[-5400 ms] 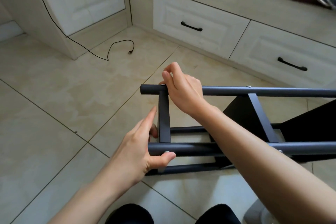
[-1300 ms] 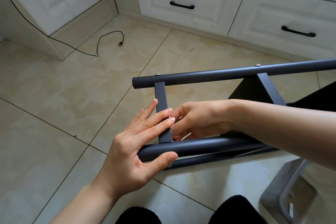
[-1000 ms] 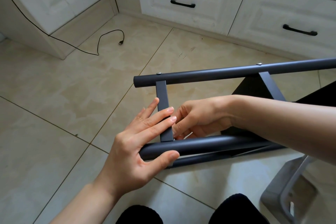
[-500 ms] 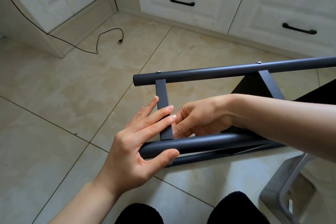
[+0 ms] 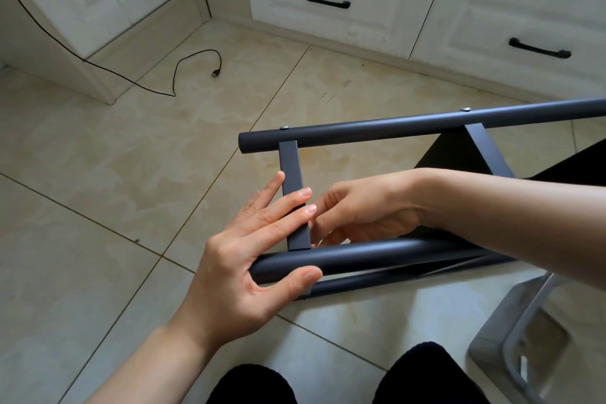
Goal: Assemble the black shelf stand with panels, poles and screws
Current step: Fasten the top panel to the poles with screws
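The shelf stand (image 5: 393, 128) the left hand (image 5: 249, 259) grips is matt dark grey-black, with silver screw heads (image 5: 284, 127). Beyond the grip, beige marbled floor tiles (image 5: 131, 157), a black USB cable (image 5: 183, 65) and cream-white drawers (image 5: 341, 0) with black handles (image 5: 327, 3).

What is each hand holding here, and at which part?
The left hand holds the near pole at its left end, fingers lying across the crossbar. Whether the right hand holds anything cannot be told.
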